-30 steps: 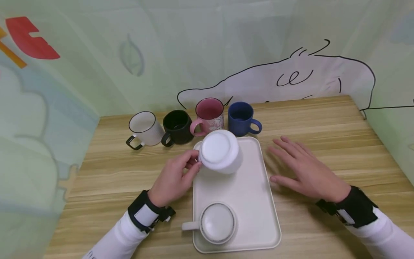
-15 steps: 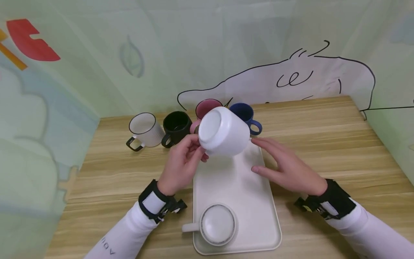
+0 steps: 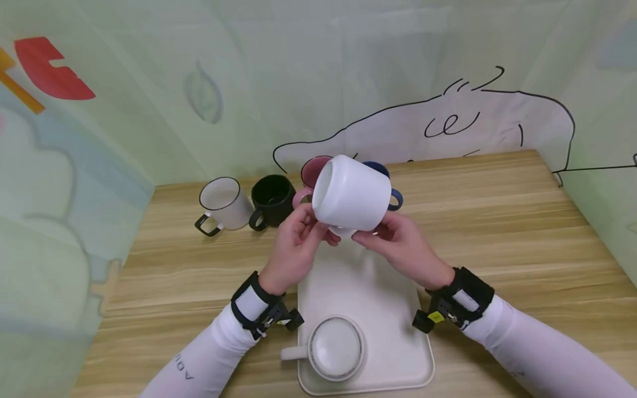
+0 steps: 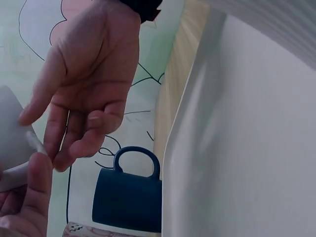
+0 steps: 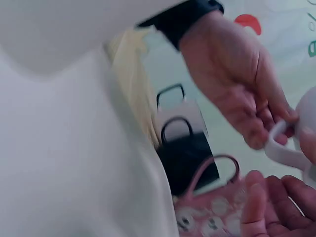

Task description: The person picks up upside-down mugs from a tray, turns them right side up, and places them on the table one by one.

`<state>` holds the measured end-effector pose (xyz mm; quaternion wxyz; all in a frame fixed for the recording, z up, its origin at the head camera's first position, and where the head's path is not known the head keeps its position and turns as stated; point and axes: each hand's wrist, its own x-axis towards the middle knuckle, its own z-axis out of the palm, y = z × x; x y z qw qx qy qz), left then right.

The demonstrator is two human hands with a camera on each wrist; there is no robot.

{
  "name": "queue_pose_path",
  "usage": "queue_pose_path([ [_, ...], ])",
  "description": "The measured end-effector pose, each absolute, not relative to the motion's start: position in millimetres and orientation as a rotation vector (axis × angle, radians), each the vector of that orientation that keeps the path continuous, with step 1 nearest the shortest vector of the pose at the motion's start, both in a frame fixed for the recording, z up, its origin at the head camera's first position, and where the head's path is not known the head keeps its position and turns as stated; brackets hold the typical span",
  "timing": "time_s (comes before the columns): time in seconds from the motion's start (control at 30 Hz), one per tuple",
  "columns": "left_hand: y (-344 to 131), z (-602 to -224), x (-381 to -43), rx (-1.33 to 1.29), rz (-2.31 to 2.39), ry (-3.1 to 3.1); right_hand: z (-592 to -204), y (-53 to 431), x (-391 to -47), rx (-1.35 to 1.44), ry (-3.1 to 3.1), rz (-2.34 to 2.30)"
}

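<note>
A white mug [image 3: 353, 193] is held up over the back part of a pale tray [image 3: 393, 342], tipped on its side with its base toward the left. My left hand [image 3: 293, 249] pinches it by its handle [image 5: 284, 150], which hangs on the underside. On the other side, my right hand [image 3: 410, 249] grips the rim end, thumb in front and fingers partly hidden behind the mug. A second white mug [image 3: 335, 348] stands bottom-up on the tray's front left, its handle sticking out past the tray edge.
Along the back of the wooden table [image 3: 497, 221] stand a white mug with a dark rim [image 3: 229, 204], a black mug [image 3: 273, 202], a pink mug [image 3: 313, 171] and a blue mug [image 4: 128, 200]. The held mug partly covers the last two. A printed cloth [image 3: 318, 83] hangs behind.
The left hand has lifted the white mug off the tray's back area and turned it from bottom-up onto its side. My right hand has come in from the right and taken hold of its rim end.
</note>
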<state>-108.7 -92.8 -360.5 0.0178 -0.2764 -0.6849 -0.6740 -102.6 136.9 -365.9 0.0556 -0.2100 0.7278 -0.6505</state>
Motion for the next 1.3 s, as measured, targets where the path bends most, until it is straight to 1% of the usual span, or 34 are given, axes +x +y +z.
queue_pose_path([
  [0.2, -86, -362, -107, -0.853, -2.195, -2.093, -369, 126, -99, -0.515, 2.01, -2.131],
  [0.5, -81, -360, -104, -0.849, -2.269, -2.058, -372, 124, -95, -0.507, 2.132, -2.175],
  [0.83, -82, -357, -102, -0.801, -2.223, -2.164, -372, 130, -94, -0.647, 2.172, -2.214],
  [1.07, -88, -351, -103, -0.856, -1.983, -2.274, -367, 143, -96, -0.695, 2.198, -2.233],
  [1.3, -107, -350, -103, -0.903, -1.498, -2.401, -357, 166, -104, -0.697, 2.268, -2.291],
])
